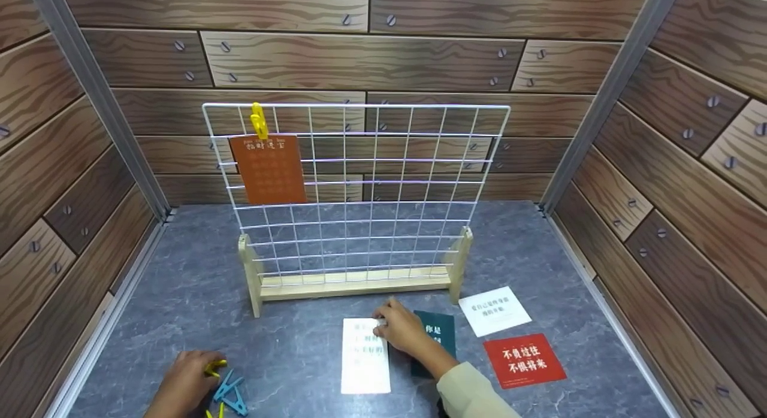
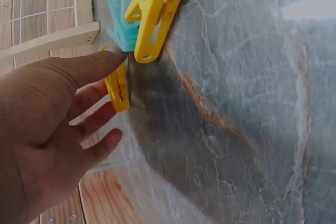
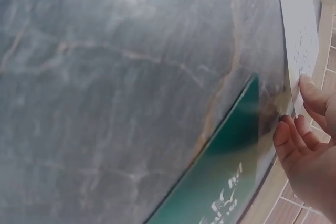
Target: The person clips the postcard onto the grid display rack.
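Observation:
Near the front left, my left hand (image 1: 187,376) holds a yellow clothespin (image 2: 122,90) between thumb and fingers. Beside it are a light-blue clothespin (image 1: 230,393) and another yellow clothespin (image 2: 160,17). My right hand (image 1: 400,328) pinches the upper right edge of a white card (image 1: 365,364) with printed characters; its thumb lies on the card's face in the right wrist view. A dark green card (image 3: 215,166) lies under the right wrist. On the white wire grid rack (image 1: 374,181), an orange card (image 1: 272,172) hangs from a yellow clothespin (image 1: 259,120) at the upper left.
To the right lie a white card (image 1: 495,311) and a red card (image 1: 524,360) on the grey marbled table (image 1: 299,358). The rack's wooden base (image 1: 359,284) stands just behind the cards. Wood-patterned panels (image 1: 671,136) enclose the back and sides.

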`<state>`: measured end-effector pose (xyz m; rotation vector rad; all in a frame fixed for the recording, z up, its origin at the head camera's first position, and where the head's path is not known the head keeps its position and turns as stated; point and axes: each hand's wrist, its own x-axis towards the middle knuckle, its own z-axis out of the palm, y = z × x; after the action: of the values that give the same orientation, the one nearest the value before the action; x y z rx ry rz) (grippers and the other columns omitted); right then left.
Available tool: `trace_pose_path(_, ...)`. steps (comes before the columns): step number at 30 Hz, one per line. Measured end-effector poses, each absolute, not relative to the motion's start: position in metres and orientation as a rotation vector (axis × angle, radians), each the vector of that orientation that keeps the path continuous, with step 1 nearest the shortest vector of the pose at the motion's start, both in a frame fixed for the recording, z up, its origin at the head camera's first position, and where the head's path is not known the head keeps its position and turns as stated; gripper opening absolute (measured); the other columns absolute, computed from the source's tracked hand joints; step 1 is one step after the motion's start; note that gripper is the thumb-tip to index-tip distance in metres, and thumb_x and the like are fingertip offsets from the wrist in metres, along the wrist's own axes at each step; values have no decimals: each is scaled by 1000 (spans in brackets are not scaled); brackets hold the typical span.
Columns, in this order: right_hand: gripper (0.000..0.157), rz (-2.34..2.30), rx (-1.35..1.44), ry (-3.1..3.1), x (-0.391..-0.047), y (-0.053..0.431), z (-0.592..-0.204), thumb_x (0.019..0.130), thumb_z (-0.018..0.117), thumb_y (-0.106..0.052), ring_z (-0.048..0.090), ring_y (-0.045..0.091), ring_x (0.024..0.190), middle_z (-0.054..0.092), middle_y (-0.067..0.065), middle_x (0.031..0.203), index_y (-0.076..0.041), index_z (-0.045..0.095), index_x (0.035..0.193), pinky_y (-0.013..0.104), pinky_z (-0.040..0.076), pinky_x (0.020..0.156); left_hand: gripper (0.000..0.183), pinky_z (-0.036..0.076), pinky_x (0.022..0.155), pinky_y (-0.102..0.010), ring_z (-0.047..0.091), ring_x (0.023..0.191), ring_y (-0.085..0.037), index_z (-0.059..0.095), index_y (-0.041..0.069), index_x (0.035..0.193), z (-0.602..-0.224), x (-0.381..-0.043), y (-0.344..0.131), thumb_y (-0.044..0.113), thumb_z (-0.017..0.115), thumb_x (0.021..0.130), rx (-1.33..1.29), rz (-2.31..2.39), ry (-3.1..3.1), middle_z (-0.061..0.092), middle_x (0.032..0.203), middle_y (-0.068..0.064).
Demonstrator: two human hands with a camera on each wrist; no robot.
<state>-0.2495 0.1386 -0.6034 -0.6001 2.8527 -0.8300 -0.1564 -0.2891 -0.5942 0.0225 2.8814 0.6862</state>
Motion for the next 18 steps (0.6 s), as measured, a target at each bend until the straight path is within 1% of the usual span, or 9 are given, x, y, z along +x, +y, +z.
trace_pose_path(2, 24, -815, -586, 2841, -249, 138, -601, 93, 74, -24, 63, 17, 94, 56, 0, 108, -15, 70, 115, 37, 53, 74, 28, 47, 88, -62, 61, 102, -35, 74, 9, 108, -591, -158, -290, 14, 82, 81, -18, 650, 2870, 71, 106, -10)
trace_pose_path(4, 25, -803, -566, 2829, -249, 137, -600, 93, 74, -25, 63, 17, 93, 60, -1, 107, -16, 70, 115, 39, 52, 75, 31, 47, 88, -63, 63, 102, -35, 73, 6, 111, -588, -160, -291, 17, 81, 83, -44, 647, 2854, 71, 107, -11)
trace_pose_path(7, 25, -820, -548, 2796, -249, 136, -597, 93, 73, -26, 64, 19, 97, 64, 2, 108, -15, 69, 115, 43, 54, 80, 33, 51, 85, -57, 64, 98, -31, 70, 1, 112, -581, -164, -291, 18, 78, 86, -83, 688, 2829, 70, 104, -10)
trace_pose_path(8, 25, -839, -548, 2783, -249, 136, -596, 94, 73, -25, 64, 20, 98, 66, 3, 108, -15, 69, 116, 42, 54, 81, 33, 52, 84, -55, 64, 97, -30, 69, 0, 113, -579, -165, -291, 18, 78, 87, -97, 713, 2824, 70, 104, -9)
trace_pose_path(9, 24, -865, -542, 2765, -249, 136, -596, 94, 72, -24, 65, 20, 95, 67, 4, 109, -14, 69, 116, 41, 55, 80, 34, 53, 83, -54, 65, 95, -29, 68, -1, 113, -577, -165, -291, 19, 77, 88, -105, 734, 2820, 70, 102, -9)
trace_pose_path(12, 21, -987, -541, 2691, -250, 136, -596, 96, 69, -15, 69, 21, 77, 69, 9, 106, -8, 69, 116, 35, 58, 65, 38, 54, 81, -51, 65, 95, -30, 65, -4, 117, -569, -166, -288, 22, 74, 91, -138, 783, 2811, 69, 102, -11)
trace_pose_path(15, 20, -1084, -548, 2627, -250, 136, -595, 97, 65, -6, 66, 21, 60, 71, 14, 102, -3, 69, 116, 31, 55, 52, 45, 55, 79, -50, 66, 95, -30, 61, -6, 125, -562, -166, -284, 25, 71, 95, -148, 812, 2822, 70, 103, -13)
trace_pose_path(16, 19, -1098, -564, 2624, -250, 136, -594, 97, 64, -5, 67, 21, 62, 71, 15, 101, -1, 69, 115, 31, 56, 52, 46, 55, 79, -49, 66, 95, -29, 60, -6, 128, -559, -165, -282, 25, 70, 95, -153, 819, 2833, 70, 104, -13)
trace_pose_path(18, 18, -1096, -596, 2637, -250, 136, -593, 98, 63, -3, 68, 20, 72, 72, 15, 103, -1, 70, 114, 31, 56, 60, 46, 56, 77, -48, 67, 95, -27, 59, -2, 133, -554, -163, -278, 23, 69, 96, -153, 838, 2868, 70, 106, -11)
